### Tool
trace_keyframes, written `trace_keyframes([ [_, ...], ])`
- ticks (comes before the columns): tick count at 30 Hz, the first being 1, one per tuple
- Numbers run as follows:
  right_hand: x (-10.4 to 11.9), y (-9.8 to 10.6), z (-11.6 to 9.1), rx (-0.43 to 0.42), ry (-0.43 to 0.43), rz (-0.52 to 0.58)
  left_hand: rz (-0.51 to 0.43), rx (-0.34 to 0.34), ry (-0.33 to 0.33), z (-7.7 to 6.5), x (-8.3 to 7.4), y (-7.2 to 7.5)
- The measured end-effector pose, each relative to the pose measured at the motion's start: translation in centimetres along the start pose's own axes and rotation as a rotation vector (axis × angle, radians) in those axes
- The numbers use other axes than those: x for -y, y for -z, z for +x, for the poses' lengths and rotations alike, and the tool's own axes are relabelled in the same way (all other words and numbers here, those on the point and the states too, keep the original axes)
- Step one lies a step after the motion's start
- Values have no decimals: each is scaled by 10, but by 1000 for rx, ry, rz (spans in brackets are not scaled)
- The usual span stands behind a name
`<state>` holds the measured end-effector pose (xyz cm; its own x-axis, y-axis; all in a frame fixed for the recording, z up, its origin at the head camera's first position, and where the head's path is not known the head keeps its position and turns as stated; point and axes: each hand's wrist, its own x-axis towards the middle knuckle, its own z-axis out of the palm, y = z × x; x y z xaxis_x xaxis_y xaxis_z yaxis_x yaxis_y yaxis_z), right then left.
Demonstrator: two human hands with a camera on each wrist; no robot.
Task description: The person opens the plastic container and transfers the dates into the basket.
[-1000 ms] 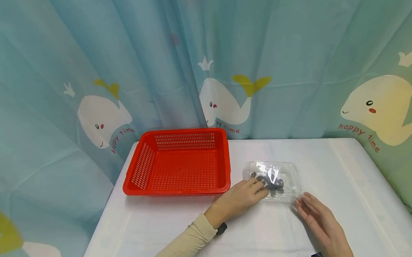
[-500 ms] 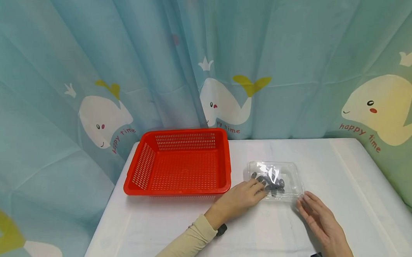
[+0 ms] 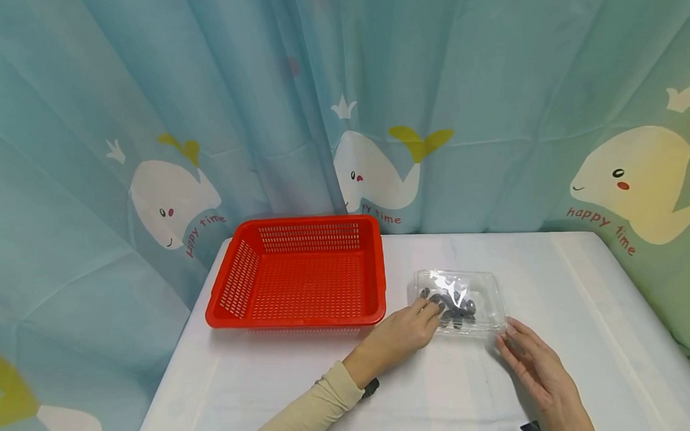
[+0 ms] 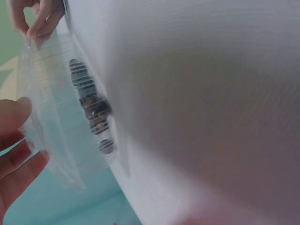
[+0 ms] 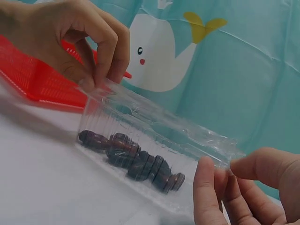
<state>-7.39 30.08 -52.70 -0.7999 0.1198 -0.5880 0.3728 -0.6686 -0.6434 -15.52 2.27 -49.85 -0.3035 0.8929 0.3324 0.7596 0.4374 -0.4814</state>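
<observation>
A clear plastic clamshell box [image 3: 489,292] lies on the white-covered table, right of centre in the head view. Several dark, roundish, grape-like pieces [image 5: 154,166] rest on its bottom, mostly toward its left part. My left hand [image 3: 395,340] pinches the rim at the box's front left corner between thumb and fingers. At the front right corner, my right hand [image 3: 537,368] pinches the same rim, thumb on top and fingers below, as the right wrist view shows. The lid [image 5: 164,124] sits over the pieces, its front edge running between both hands.
A red slotted plastic basket [image 3: 304,324] stands at the back left of the table, left of the box. Behind the table hangs a blue-green curtain [image 3: 491,103] with whale prints. The white tablecloth [image 3: 260,389] stretches in front of the basket.
My left hand has shifted slightly left, its fingers drawn together at the box's front left corner. The right hand, box and basket stay nearly where they were.
</observation>
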Motion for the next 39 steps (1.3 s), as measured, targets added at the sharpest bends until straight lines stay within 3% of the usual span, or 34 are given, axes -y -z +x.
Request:
trace_keyframes([
  [3, 4, 0, 1, -2, -25, -31, -15, 27, 11, -1, 1, 2],
  [12, 16, 7, 8, 106, -5, -237, -26, 43, 24, -1, 3, 5],
  [19, 23, 5, 11, 113, -25, -291, 33, 43, -6, 1, 3, 5],
  [26, 34, 1, 14, 140, 9, -405, 110, 18, -27, 5, 2, -2],
  [39, 41, 1, 17, 153, 61, -386, 140, -53, 43, 15, -7, -15],
])
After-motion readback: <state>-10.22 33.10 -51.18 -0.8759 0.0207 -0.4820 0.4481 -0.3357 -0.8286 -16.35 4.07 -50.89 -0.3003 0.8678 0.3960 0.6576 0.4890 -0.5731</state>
